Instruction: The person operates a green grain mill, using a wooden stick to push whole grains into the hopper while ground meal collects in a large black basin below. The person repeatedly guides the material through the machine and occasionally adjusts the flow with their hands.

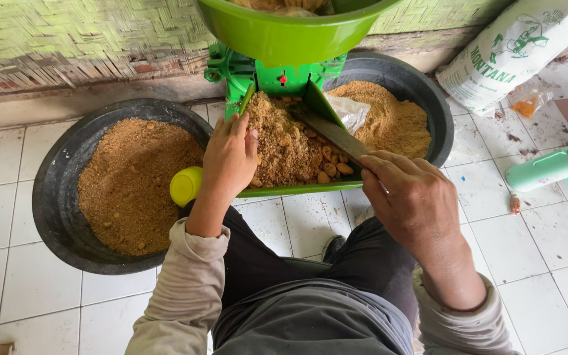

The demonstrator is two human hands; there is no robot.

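The person sits low, knees apart, dark trousers filling the near middle of the view. Both forearms reach away from the body in pale long sleeves pushed back to just above the wrists. The left hand (230, 156) lies palm down, fingers together and pointing far, thumb tucked along its right side, wrist straight. The right hand (410, 197) sits nearer and to the right, back of the hand up, fingers curled inward in a closed grasp toward the left, knuckles raised, wrist bent slightly. The two hands are well apart.
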